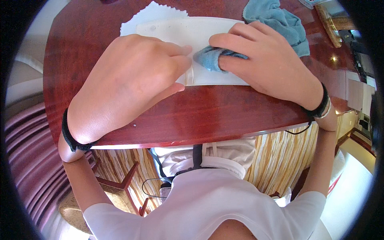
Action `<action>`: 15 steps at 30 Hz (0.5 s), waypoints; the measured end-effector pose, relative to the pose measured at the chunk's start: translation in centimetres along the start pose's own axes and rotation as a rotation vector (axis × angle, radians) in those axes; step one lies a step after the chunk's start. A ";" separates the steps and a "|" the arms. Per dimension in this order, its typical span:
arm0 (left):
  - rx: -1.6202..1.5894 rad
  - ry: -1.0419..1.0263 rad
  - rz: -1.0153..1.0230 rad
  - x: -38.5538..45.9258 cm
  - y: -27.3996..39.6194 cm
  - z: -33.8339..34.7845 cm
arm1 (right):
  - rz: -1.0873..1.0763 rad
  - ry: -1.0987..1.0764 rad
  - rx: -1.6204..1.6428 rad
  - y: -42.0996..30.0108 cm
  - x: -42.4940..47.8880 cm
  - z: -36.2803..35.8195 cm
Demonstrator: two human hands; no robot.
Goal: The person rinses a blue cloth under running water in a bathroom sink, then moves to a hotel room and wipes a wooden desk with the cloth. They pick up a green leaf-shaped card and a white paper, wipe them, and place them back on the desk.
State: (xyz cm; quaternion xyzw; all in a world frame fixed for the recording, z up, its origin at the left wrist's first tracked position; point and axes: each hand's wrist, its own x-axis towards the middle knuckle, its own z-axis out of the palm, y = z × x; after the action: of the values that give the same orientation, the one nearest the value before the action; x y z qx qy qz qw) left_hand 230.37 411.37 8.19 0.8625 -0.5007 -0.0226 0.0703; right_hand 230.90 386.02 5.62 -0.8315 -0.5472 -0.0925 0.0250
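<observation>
A flat white panel [192, 30], perhaps a case or folder, lies on the reddish-brown wooden table [204, 111] before me. Its lower edge shows a cream fold or strap near the middle. My left hand [144, 66] holds the panel's left part, fingertips on top and thumb by the near edge. Blue cloth [207, 60] is wrapped about the fingertips of my right hand [261, 57], which presses it onto the panel's right half. The fingers hide part of both cloth and panel.
A white piece with a zigzag edge [150, 16] lies partly under the panel. Beyond my right hand is a crumpled blue-green towel [279, 24]. The table's near edge [210, 141] runs close to my body. A wooden chair [123, 183] stands below left.
</observation>
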 end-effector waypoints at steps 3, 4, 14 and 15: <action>0.000 -0.018 -0.020 0.1 0.1 0.0 | -0.063 -0.036 0.054 -1.8 -0.4 -0.2; -0.008 -0.025 -0.030 0.2 0.2 0.0 | -0.053 -0.063 0.081 -2.1 -0.5 -0.4; -0.064 -0.050 -0.043 0.5 0.1 -0.1 | -0.107 -0.041 0.135 -1.9 -0.7 -0.5; -0.050 -0.051 -0.043 0.3 0.3 -0.3 | -0.096 -0.042 0.135 -1.5 -0.5 -0.7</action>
State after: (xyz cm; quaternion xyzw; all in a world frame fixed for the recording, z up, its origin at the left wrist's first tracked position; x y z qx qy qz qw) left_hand 230.33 411.00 8.48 0.8701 -0.4830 -0.0588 0.0785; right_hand 229.25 386.06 6.14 -0.8026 -0.5918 -0.0388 0.0650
